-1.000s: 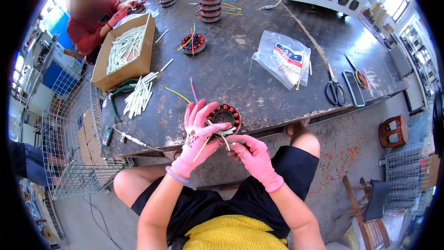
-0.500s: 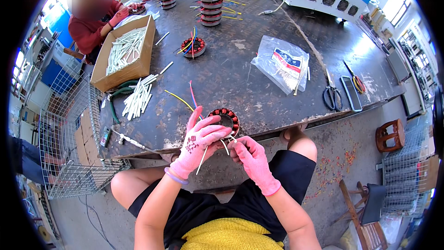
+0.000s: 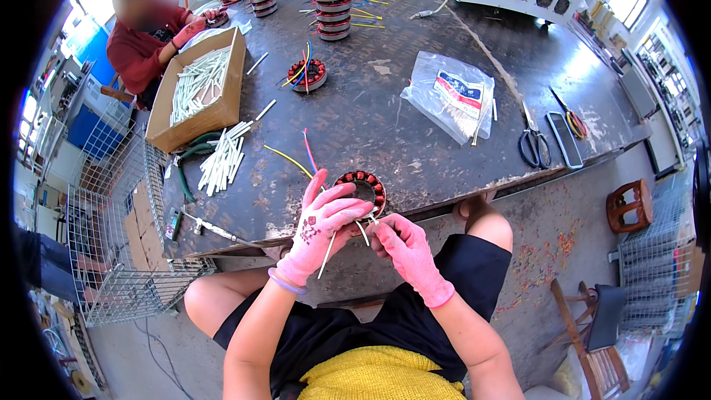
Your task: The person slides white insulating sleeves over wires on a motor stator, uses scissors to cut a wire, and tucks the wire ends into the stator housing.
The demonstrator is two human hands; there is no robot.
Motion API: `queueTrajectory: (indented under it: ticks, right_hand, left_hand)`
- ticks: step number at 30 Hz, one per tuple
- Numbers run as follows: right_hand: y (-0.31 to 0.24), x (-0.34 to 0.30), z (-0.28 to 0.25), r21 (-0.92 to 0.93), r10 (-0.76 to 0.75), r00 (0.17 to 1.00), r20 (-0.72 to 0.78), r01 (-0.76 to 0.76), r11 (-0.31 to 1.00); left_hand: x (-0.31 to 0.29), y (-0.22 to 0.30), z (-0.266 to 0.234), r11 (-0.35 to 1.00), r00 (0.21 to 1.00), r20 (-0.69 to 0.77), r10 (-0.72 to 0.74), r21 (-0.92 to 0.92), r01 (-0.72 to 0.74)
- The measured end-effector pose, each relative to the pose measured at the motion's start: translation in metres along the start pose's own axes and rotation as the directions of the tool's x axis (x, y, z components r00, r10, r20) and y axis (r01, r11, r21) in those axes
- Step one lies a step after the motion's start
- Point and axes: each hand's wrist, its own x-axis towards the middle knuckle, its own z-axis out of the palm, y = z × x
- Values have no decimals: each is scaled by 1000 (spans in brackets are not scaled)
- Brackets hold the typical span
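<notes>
In a pink glove, my left hand (image 3: pixel 324 226) is closed on the near-left side of a motor stator (image 3: pixel 380 191), a ring with red windings, at the table's front edge. Yellow, red and blue lead wires (image 3: pixel 305 158) stick out from it past my fingers. Two ends of a thin white cord (image 3: pixel 326 255) hang below the stator. My right hand (image 3: pixel 406 250), also gloved in pink, pinches at the stator's near rim, where a short piece of white cord runs into the fingertips. What lies between those fingertips is mostly hidden.
A cardboard box (image 3: pixel 231 96) of white tubes stands left, with a loose pile of tubes (image 3: pixel 221 163) beside green-handled pliers (image 3: pixel 194 150). Another stator (image 3: pixel 316 78) and stator stacks (image 3: pixel 330 4) stand farther back. Scissors (image 3: pixel 533 147), a phone (image 3: pixel 564 141) and a plastic bag (image 3: pixel 453 96) lie right. A co-worker (image 3: pixel 144 48) sits far left.
My right hand has shifted slightly down and right relative to the stator's rim. The left hand keeps its hold on the stator. The whole view has turned a little.
</notes>
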Motion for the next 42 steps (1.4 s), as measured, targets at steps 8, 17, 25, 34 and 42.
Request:
queueTrajectory:
  ticks: [8, 17, 25, 34, 42]
  right_hand:
    - [11, 22, 5, -135, 51, 985, -165, -73, 988]
    - [-23, 16, 4, -542, -367, 925, -99, 259, 799]
    - [-18, 32, 12, -379, -464, 886, -7, 427, 821]
    - [-42, 17, -20, -381, -115, 993, 23, 115, 918]
    - [-20, 27, -2, -599, -395, 880, 264, 471, 648]
  left_hand:
    - [-2, -4, 4, 996, 999, 10, -33, -84, 34]
    - [1, 3, 7, 985, 993, -47, -109, -137, 102]
    - [-2, 5, 23, 976, 965, -164, -205, -103, 190]
    - [0, -1, -9, 974, 988, 103, -115, -186, 133]
    - [12, 2, -34, 952, 949, 304, -81, -257, 164]
